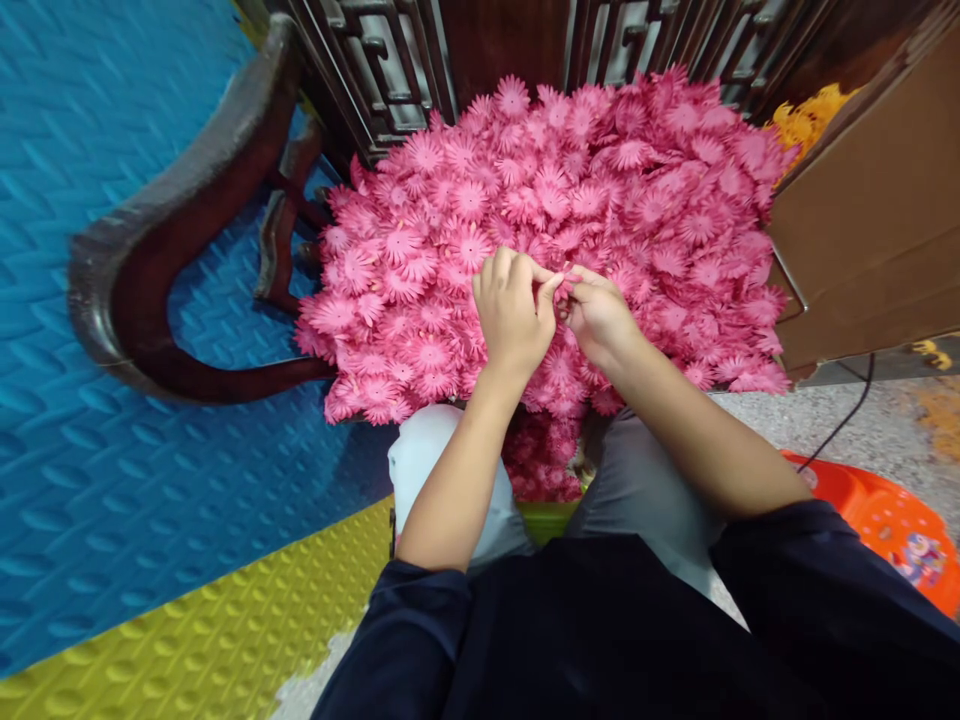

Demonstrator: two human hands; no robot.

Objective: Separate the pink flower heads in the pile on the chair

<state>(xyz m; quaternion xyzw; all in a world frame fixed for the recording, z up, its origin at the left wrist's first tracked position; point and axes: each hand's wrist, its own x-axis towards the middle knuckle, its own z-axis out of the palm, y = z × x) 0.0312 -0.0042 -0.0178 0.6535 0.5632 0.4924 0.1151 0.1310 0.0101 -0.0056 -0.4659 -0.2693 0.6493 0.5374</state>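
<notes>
A wide heap of pink artificial flower heads lies in front of me, up against a dark carved wooden panel. Over its near middle my left hand and my right hand meet at the fingertips. Between them is a small pink flower piece, pinched by the thumb and fingers of both hands. Much of this piece is hidden behind the fingers. Below, between my knees, more pink flowers fill a green container.
At left a curved dark wooden chair arm stands over blue floor matting. A cardboard box is at right, with orange flowers behind it. An orange plastic stool and a black cable lie at lower right.
</notes>
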